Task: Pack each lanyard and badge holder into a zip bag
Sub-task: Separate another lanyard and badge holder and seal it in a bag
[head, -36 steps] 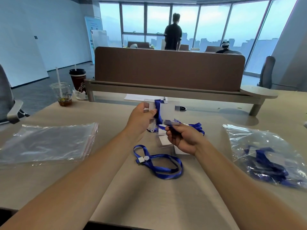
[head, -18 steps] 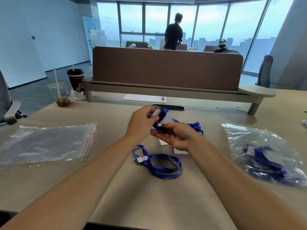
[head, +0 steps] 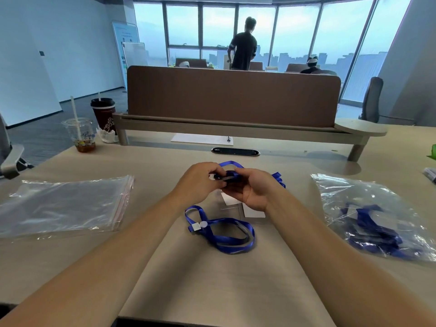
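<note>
Left hand (head: 200,179) and right hand (head: 254,190) grip blue lanyard (head: 230,173).

Desk (head: 212,291) carries a stack of zip bags (head: 63,204) at left, filled bag (head: 377,220) at right, left hand (head: 200,182) and right hand (head: 254,190) meeting at centre on a held lanyard (head: 230,164) above badge holders (head: 253,212), loose lanyard (head: 221,232) just nearer, two cups (head: 80,135) far left by the partition (head: 231,97).

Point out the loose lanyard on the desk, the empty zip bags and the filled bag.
loose lanyard (head: 233,248), head view, strap's near bend.
empty zip bags (head: 66,204), head view, clear middle.
filled bag (head: 342,192), head view, bare upper plastic.
</note>
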`<state>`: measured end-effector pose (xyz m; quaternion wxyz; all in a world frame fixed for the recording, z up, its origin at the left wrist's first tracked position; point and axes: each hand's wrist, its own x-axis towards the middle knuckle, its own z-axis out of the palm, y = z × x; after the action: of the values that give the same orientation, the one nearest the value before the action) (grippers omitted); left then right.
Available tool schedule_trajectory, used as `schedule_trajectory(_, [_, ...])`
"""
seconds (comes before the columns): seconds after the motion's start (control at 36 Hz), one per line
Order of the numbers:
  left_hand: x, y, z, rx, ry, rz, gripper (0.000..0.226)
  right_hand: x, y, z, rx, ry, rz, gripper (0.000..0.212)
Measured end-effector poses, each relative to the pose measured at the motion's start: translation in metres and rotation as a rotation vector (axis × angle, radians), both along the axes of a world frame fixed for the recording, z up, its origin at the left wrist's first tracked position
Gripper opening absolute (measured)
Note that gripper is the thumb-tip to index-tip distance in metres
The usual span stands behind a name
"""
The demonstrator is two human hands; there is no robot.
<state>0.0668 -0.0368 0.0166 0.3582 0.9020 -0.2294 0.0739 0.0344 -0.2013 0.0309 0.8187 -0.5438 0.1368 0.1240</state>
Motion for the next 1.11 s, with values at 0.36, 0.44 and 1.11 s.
schedule_trajectory(0.36, [-0.016,0.026,0.006,-0.043,0.088,0.001,0.022,0.005,0.012,-0.001,-0.228,-0.01,-0.097,0.014])
schedule_trajectory(0.44, [-0.016,0.044,0.006,-0.097,0.071,0.089,0.02,0.009,0.023,0.0,-0.295,-0.026,-0.07,0.012])
schedule_trajectory(1.11, [0.0,0.194,-0.016,0.208,0.162,0.643,0.015,0.065,0.154,-0.025,-0.463,-0.102,0.119,0.009])
